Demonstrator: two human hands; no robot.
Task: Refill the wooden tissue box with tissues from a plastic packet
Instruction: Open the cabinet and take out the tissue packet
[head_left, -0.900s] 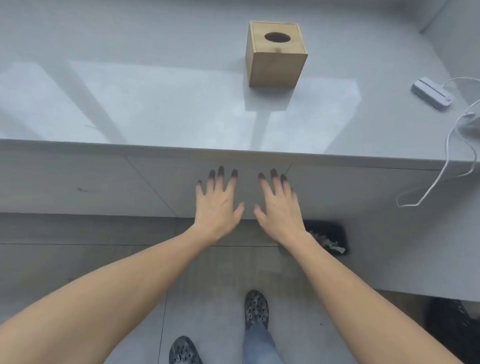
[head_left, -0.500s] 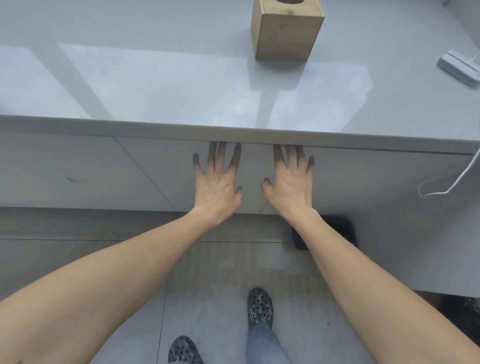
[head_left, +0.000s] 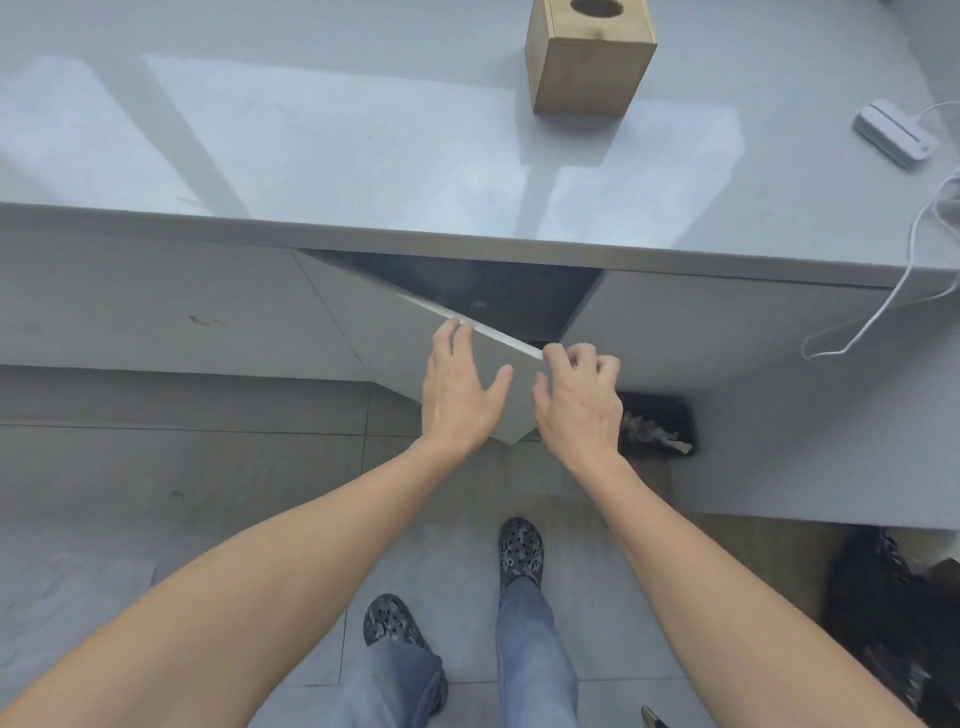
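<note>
The square wooden tissue box (head_left: 589, 54) stands at 12 o'clock on the glossy grey counter (head_left: 311, 156). Below, the left hand (head_left: 457, 395) lies spread wide on the smooth cabinet door (head_left: 395, 343); the right hand (head_left: 579, 400) pinches its corner.

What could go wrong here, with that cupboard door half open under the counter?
1. The right hand has its fingers curled over the top edge of the grey cabinet door; they might get pinched if the door swings back.
2. The white cable dangles off the grey countertop nearby and may snag an arm.
3. No tissue packet shows in the dark opening, so the wooden tissue box may have to wait.
</note>
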